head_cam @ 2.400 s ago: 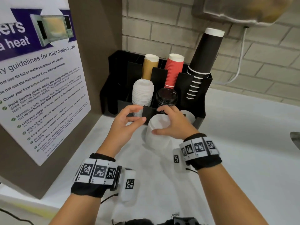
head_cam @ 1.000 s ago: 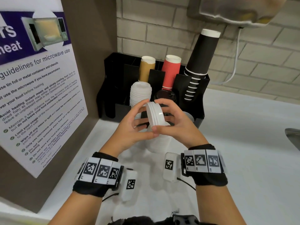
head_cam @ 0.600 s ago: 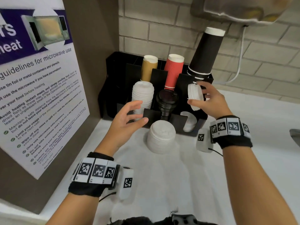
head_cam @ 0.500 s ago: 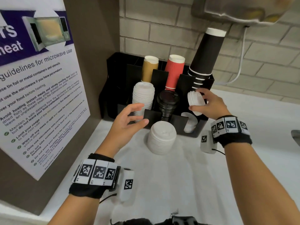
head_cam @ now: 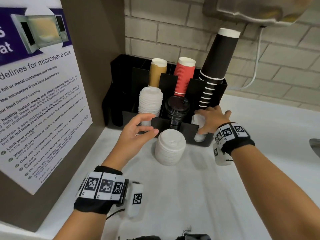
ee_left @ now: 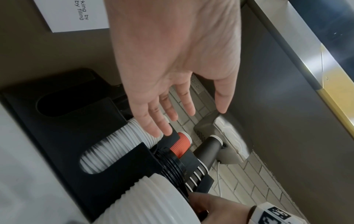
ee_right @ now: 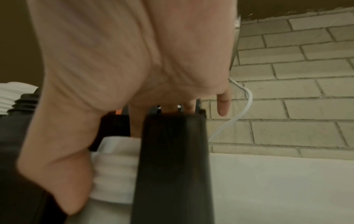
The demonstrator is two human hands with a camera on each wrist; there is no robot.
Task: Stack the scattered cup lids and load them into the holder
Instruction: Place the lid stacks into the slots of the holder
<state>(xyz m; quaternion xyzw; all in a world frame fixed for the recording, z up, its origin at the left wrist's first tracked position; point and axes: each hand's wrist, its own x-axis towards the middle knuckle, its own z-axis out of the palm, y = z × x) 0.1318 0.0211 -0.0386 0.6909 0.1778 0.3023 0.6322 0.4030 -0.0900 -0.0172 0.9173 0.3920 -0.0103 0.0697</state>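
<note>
The small stack of white lids (head_cam: 197,120) now sits in the holder's (head_cam: 215,94) front right slot, the right hand (head_cam: 212,121) clamped on it, thumb pressing its side in the right wrist view. Half a second ago that hand held the lids above the slot, so this batch looks nearly seated. A taller lid stack (head_cam: 170,149) still stands on the counter (head_cam: 199,196) just before the holder's front edge, unloaded. The left hand (head_cam: 136,134) hovers beside it, fingers apart and empty, unchanged from earlier.
</note>
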